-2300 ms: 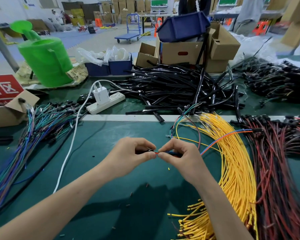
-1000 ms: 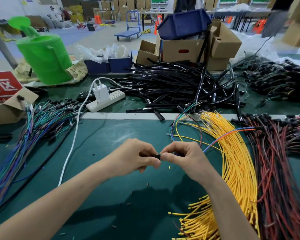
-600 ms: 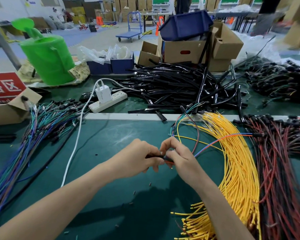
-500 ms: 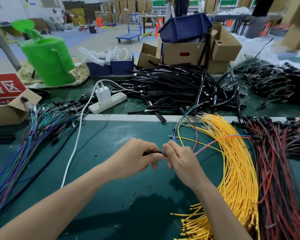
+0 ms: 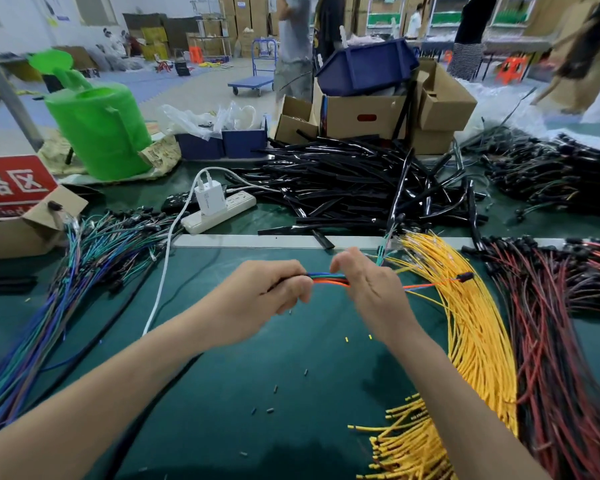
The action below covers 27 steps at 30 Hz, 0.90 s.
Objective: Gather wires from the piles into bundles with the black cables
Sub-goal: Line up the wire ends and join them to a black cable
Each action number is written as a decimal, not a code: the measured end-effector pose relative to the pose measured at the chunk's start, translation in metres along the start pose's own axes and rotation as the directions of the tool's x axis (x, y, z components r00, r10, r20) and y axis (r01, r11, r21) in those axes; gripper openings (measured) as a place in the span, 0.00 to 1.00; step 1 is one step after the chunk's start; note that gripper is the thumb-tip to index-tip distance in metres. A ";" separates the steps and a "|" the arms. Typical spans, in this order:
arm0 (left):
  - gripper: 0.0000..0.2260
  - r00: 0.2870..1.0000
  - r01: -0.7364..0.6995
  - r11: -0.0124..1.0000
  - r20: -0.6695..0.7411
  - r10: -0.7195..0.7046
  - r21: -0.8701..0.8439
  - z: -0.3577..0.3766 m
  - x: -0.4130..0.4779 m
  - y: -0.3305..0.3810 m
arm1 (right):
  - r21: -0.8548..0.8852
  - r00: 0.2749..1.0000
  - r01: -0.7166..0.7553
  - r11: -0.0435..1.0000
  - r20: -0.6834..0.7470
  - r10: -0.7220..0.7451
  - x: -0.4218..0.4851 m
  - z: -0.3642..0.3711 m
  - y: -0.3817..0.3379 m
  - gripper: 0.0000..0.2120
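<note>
Gripping with both, from the head camera: your left hand (image 5: pixel 257 296) curls round the dark end of the coloured wires (image 5: pixel 328 279), and your right hand (image 5: pixel 368 289) closes on the same strands just beside it, thumb raised. The short bright span is stretched between them above the green mat (image 5: pixel 243 382). These wires look light, thin and floppy, so I'd judge they splay and slip unless you pinch them together near the ends. The black cables (image 5: pixel 354 181) lie heaped well beyond, glossy and probably stiffer; take one near its end. The yellow wires (image 5: pixel 471 327) fan out to your right
</note>
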State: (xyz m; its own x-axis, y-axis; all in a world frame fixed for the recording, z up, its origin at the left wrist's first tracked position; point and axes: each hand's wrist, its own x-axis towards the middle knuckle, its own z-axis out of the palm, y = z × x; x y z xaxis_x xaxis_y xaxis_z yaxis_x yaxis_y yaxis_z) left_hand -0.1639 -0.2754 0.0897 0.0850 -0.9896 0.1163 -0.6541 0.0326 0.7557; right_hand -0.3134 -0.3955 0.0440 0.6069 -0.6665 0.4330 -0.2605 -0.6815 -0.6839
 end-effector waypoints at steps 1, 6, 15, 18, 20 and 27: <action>0.13 1.000 0.018 0.999 -0.003 -0.019 -0.047 -0.004 -0.002 -0.002 | -0.018 1.000 -0.031 0.999 -0.002 0.031 0.001 -0.003 0.007 0.22; 0.12 0.989 0.128 0.990 0.063 -0.132 0.053 -0.005 0.000 -0.007 | -0.310 0.998 0.061 0.949 0.019 -0.057 0.011 -0.007 -0.006 0.11; 0.14 1.000 0.014 1.000 0.009 -0.014 0.022 -0.020 0.002 0.008 | -0.063 0.998 -0.018 0.998 0.061 0.022 0.018 -0.016 -0.012 0.20; 0.12 0.990 0.093 0.994 0.104 -0.098 0.050 -0.023 -0.002 0.004 | -0.171 0.999 0.008 0.985 0.054 0.002 0.016 -0.018 -0.004 0.16; 0.13 0.981 0.130 0.986 0.132 -0.144 0.104 -0.023 -0.001 0.004 | -0.309 0.996 0.081 0.948 0.057 -0.066 0.018 -0.024 -0.010 0.16; 0.13 0.968 0.089 0.982 0.217 -0.125 0.167 -0.012 0.006 0.021 | -0.427 0.950 0.291 0.856 0.236 -0.205 0.014 -0.020 -0.053 0.25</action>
State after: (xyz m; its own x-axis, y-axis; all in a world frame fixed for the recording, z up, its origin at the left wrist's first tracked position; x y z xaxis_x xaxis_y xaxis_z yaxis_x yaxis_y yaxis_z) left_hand -0.1684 -0.2788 0.1138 0.0006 -0.9926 -0.1217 -0.7604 -0.0795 0.6446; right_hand -0.3063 -0.3745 0.0976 0.8071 -0.4218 0.4131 -0.3669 -0.9065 -0.2087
